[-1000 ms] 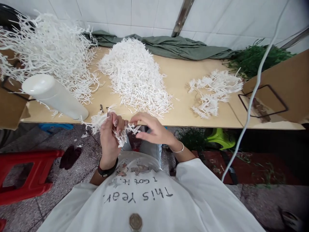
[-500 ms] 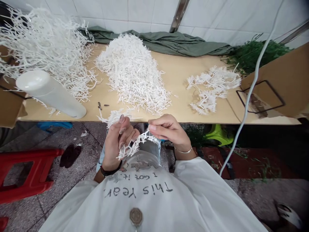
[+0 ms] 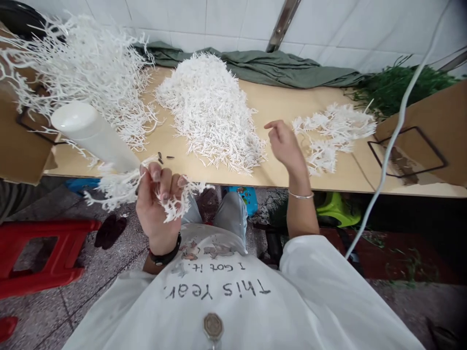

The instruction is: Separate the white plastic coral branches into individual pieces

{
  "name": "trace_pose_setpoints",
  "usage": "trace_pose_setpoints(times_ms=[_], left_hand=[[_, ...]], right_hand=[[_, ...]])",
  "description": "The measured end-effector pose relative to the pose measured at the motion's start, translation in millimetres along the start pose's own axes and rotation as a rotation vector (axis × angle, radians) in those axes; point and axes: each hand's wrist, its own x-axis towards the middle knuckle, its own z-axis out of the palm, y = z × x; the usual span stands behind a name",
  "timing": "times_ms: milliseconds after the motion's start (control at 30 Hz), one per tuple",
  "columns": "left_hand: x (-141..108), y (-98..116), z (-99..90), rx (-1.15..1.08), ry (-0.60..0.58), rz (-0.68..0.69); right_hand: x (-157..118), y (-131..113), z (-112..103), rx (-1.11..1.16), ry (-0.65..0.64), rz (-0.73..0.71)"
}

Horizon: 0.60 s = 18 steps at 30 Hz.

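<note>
My left hand [image 3: 156, 209] is closed around a bunch of white branching strands [image 3: 120, 187], like artificial coral twigs. The strands stick out on both sides of the fingers, in front of the table edge. Over the table, my right hand [image 3: 286, 146] is raised with the index finger stretched to the left and the other fingers bent. Nothing shows in it, though its underside is hidden. It hovers between a heap of short white sprigs [image 3: 215, 112] and a looser cluster of white branching pieces [image 3: 335, 126] on the right.
A tangle of long white strands [image 3: 91, 78] lies at the left behind a white cylinder [image 3: 98, 136]. Small dark bits [image 3: 160, 158] lie near the table [image 3: 270, 175] edge. Green sprigs [image 3: 404, 85] fill the back right; a pale cable [image 3: 394, 126] hangs in front. A red stool [image 3: 69, 243] stands left.
My right hand has left the white strands and moved forward and right over the table. My left hand has shifted left and up, still holding its bunch. The view has turned slightly left.
</note>
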Motion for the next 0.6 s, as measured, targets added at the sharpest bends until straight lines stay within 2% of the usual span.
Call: trace_pose_setpoints(times_ms=[67,100,133,200,267,300,333,367,400,467,533,600], left_hand=[[3,-1,5.3,0.002,-0.008,-0.020],[4,-2,6.5,-0.005,-0.017,-0.028],[5,-2,6.9,-0.014,-0.026,-0.033],[6,-2,6.1,-0.033,-0.030,-0.037],[8,-5,4.9,-0.057,-0.026,-0.038],[10,-8,4.4,-0.068,-0.023,-0.041],[12,-11,3.8,-0.080,-0.023,-0.052],[14,-15,3.2,-0.094,-0.028,-0.074],[17,-19,2.3,-0.107,-0.033,-0.102],[21,-26,-0.4,-0.126,-0.042,-0.165],[23,-32,-4.4,-0.130,-0.031,-0.208],[23,-36,-8.6,-0.114,-0.012,-0.253]], right_hand=[[5,12,21,-0.328,0.059,-0.037],[4,13,28,-0.426,0.109,-0.077],[1,11,33,-0.434,0.151,-0.124],[-13,-3,39,-0.242,0.124,-0.212],[-34,-26,45,0.091,-0.092,-0.261],[-46,-39,49,0.242,-0.258,-0.287],[-57,-51,53,0.337,-0.378,-0.318],[-68,-62,57,0.370,-0.435,-0.352],[-76,-71,62,0.366,-0.460,-0.375],[-89,-81,69,0.318,-0.417,-0.385],[-96,-83,72,0.325,-0.370,-0.326],[-99,-81,72,0.431,-0.380,-0.204]])
